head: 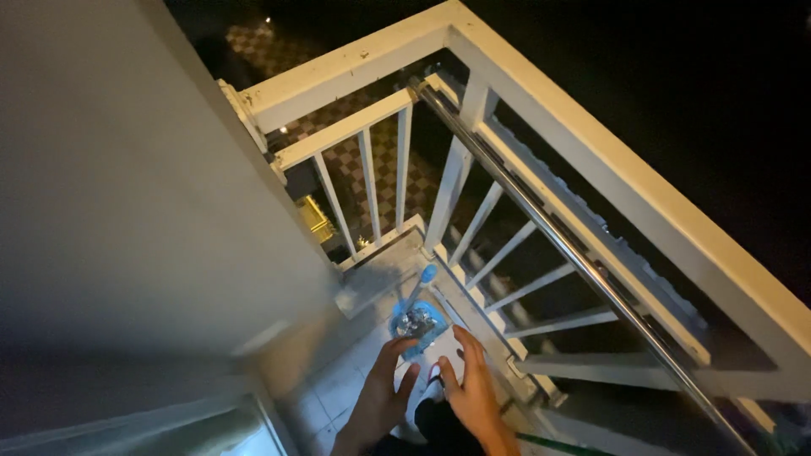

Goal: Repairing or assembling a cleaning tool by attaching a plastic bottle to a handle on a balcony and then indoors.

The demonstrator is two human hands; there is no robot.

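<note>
left hand (382, 390): fingers spread, released, reaching the blue bucket (417, 326), lower centre
right hand (471, 387): released, just beside bucket

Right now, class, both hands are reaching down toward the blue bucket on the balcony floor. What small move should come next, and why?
Probably close both hands on the rim of the blue bucket. The left hand and right hand are open, fingers spread, just short of it on either side. A blue-tipped handle sticks out of it toward the white railing, so a two-sided grip seems steadiest.
</note>
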